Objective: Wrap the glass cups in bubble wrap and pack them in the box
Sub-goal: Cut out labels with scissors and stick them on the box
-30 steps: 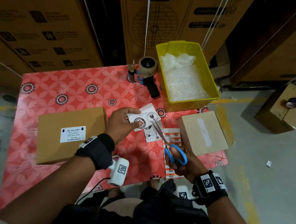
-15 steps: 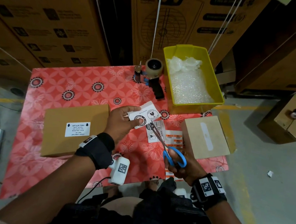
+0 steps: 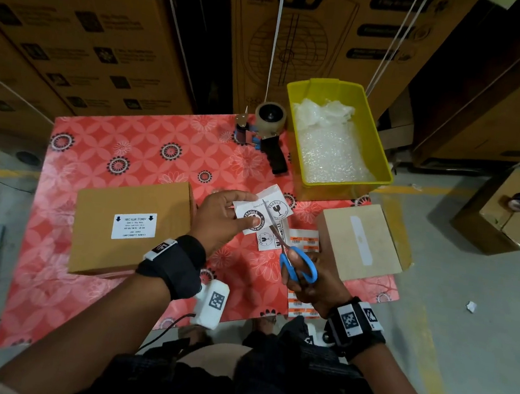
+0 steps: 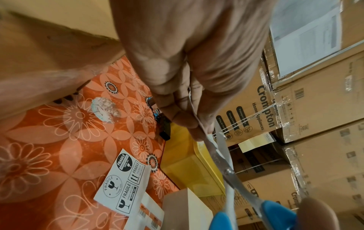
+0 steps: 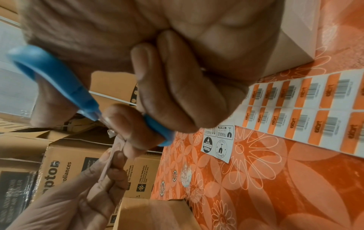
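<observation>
- Left hand (image 4: 187,65) pinched a thin white sheet (image 4: 194,113) edge-on between thumb and fingers.
- Blue-handled scissors (image 4: 228,168) had blades open around the sheet's edge.
- Fragile-label sheet (image 4: 123,185) lay on the orange floral tablecloth (image 4: 39,155), near a yellow bin (image 4: 189,169).

A red cloth (image 3: 146,165) with pale petals and black rosettes is covering the table. At two o'clock a yellow bin (image 3: 382,152) is sitting. Blue-handled scissors (image 3: 298,266) are showing at centre, by black-and-white stickers (image 3: 261,213) and orange barcode labels (image 5: 307,112). At nine o'clock, a brown box (image 3: 129,208).
</observation>
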